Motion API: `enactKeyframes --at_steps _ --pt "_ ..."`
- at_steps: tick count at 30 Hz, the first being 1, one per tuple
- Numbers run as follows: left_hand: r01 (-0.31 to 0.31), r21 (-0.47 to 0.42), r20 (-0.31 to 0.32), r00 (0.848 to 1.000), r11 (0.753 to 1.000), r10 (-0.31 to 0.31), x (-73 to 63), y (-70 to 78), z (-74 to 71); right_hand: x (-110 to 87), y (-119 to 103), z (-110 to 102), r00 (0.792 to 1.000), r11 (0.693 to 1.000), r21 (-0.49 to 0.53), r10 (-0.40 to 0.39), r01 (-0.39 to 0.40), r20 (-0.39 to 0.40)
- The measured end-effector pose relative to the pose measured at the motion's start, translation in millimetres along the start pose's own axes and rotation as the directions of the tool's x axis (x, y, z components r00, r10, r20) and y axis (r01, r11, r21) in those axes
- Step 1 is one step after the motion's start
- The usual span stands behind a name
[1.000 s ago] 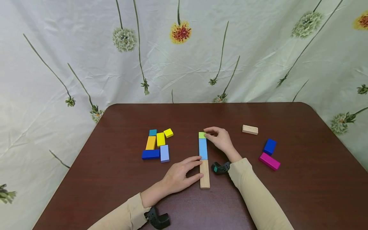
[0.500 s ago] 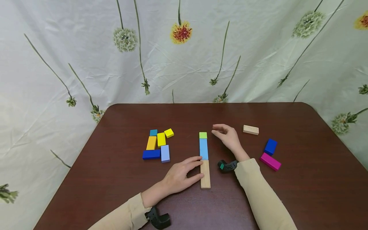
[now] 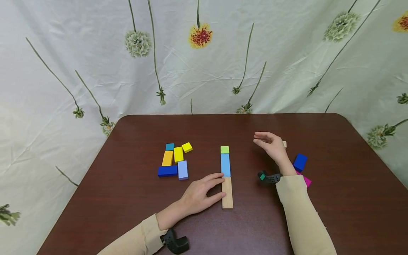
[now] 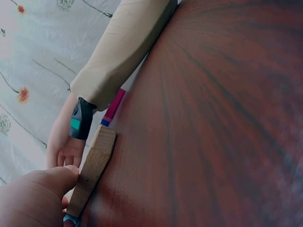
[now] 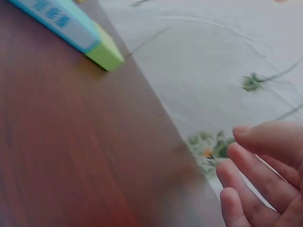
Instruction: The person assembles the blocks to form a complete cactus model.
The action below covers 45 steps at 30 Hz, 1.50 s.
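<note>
In the head view a straight row lies on the table: a small lime green block, a light blue block and a long plain wooden block, end to end. My left hand rests beside the row, thumb and fingertips touching the left edge of the wooden block near its joint with the blue one. The left wrist view shows the thumb against the wooden block. My right hand hangs over the table to the right of the row, fingers slightly bent, holding nothing.
Left of the row sits a group of several blocks, among them a dark blue block, an orange block and a yellow block. To the right are a blue block, a partly covered magenta block and another wooden block, mostly hidden.
My right hand has left the lime green block and moved to the right, now covering much of the far wooden block. My left hand stays on the row.
</note>
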<state>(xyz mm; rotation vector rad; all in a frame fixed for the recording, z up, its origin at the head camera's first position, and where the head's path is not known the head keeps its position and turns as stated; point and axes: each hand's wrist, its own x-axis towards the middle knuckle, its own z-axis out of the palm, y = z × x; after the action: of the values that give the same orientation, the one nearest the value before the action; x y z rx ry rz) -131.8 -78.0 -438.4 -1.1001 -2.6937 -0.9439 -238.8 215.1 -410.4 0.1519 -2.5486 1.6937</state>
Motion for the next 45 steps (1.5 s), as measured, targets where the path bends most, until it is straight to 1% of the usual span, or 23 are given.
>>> enactKeyframes --at_steps 6,11,17,25,29,34,37,45 --pt "0.002 0.001 0.002 1.0 1.0 -0.002 -0.7 0.0 -0.3 -3.3 -1 -17 0.999 1.0 -0.017 0.022 -0.022 -0.034" --pt "-0.001 -0.001 0.002 1.0 1.0 0.001 -0.8 -0.2 -0.1 -6.1 3 -31 0.994 0.999 0.005 0.037 -0.036 -0.099" --pt "-0.004 0.007 -0.006 1.0 1.0 0.004 -1.0 -1.0 0.8 -11.1 9 -43 0.978 0.998 -0.005 0.062 -0.064 -0.198" --pt "-0.012 0.009 -0.01 1.0 1.0 0.012 -1.1 -1.3 1.2 -13.5 15 -48 0.956 0.989 -0.033 0.132 -0.146 -0.264" --pt "-0.015 0.01 -0.012 1.0 1.0 0.016 -1.2 -1.2 1.0 -13.3 18 -51 0.956 0.984 -0.053 0.154 -0.172 -0.248" --pt "-0.011 0.012 -0.008 1.0 1.0 0.011 -1.0 -1.4 1.4 -13.6 21 -55 0.971 0.982 -0.091 0.146 -0.165 -0.191" --pt "-0.01 0.012 -0.006 1.0 1.0 0.01 -0.9 -1.5 1.4 -13.8 23 -56 0.977 0.982 -0.116 0.13 -0.151 -0.172" --pt "-0.005 0.006 -0.002 1.0 1.0 0.005 -1.2 -0.5 0.5 -12.1 22 -56 0.981 0.972 -0.164 0.146 -0.166 -0.128"
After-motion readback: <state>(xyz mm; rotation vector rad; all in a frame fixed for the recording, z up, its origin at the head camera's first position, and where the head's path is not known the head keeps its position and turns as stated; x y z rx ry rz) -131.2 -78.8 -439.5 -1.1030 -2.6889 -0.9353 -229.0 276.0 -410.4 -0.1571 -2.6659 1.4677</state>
